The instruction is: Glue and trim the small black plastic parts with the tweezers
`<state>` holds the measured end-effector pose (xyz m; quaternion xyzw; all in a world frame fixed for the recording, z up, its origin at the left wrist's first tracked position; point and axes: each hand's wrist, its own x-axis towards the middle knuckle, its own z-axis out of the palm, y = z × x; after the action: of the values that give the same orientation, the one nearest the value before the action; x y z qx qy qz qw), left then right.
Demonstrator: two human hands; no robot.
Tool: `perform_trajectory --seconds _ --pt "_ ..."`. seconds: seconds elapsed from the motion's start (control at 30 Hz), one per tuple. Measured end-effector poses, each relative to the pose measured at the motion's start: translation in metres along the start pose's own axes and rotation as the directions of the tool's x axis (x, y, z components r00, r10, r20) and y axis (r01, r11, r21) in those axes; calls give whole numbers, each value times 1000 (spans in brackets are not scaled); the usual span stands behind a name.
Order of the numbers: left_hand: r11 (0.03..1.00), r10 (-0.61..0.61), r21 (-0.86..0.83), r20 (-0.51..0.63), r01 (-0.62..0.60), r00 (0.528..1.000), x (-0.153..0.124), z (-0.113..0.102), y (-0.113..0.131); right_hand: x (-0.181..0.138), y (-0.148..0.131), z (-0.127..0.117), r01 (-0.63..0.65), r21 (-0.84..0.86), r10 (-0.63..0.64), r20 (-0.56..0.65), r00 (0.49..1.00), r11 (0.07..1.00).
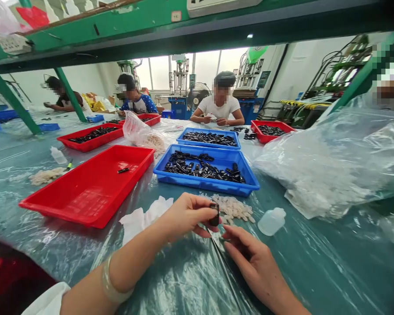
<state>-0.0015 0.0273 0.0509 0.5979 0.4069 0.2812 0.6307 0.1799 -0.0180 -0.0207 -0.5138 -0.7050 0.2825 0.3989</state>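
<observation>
One black part (pixel 214 214) is in work, pinched upright between the thumb and fingers of the left hand (pixel 187 214), just ahead of the right hand (pixel 254 262). The right hand is half curled, its thumb and forefinger parted near the part, with nothing plainly in its grasp. A thin rod (pixel 220 257) runs back between the hands; its tip passes under the left fingers, and I cannot tell whether either hand has hold of it. Straight beyond the hands, the near blue tray (pixel 203 186) has many loose parts (pixel 216 173), with another loaded blue tray (pixel 210 145) behind it. To the left of the hands, the red tray (pixel 85 188) is nearly bare, with only a small dark piece (pixel 123 170) or two in it. If that tray takes the finished ones, little looks done and most is left, though nothing shows which way the parts go. Just past the held part lies a heap of pale bits (pixel 233 208), seemingly plenty left, and the bottle (pixel 272 221) lies beyond the right hand.
</observation>
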Motion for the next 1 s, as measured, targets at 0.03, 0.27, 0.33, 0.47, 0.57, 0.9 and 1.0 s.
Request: perform_trajectory --seconds 0.03,0.27,0.33,0.47,0.57,0.9,1.0 --pt "996 -31 -88 3 31 1000 4 2 0 0 -2 0 1 5 -1 2 1000 1000" --pt "963 -96 -251 15 96 995 8 5 -11 0 -7 1 14 -13 -14 36 999 1000" --pt "959 -98 -266 28 102 995 6 4 -12 0 -7 1 13 -13 -12 47 999 1000" --pt "953 -108 -279 40 115 993 3 2 -12 0 -6 2 -3 -14 4 57 998 1000" --pt "953 -107 -282 38 113 994 2 1 -12 0 -6 2 -7 -19 8 63 998 1000" --pt "949 -115 -288 58 126 992 2 1 -16 -2 -1 -6 220 -215 -249 -118 961 951" --pt "951 -108 -283 68 123 992 2 2 -18 3 -4 -23 254 -483 -451 -350 821 838"
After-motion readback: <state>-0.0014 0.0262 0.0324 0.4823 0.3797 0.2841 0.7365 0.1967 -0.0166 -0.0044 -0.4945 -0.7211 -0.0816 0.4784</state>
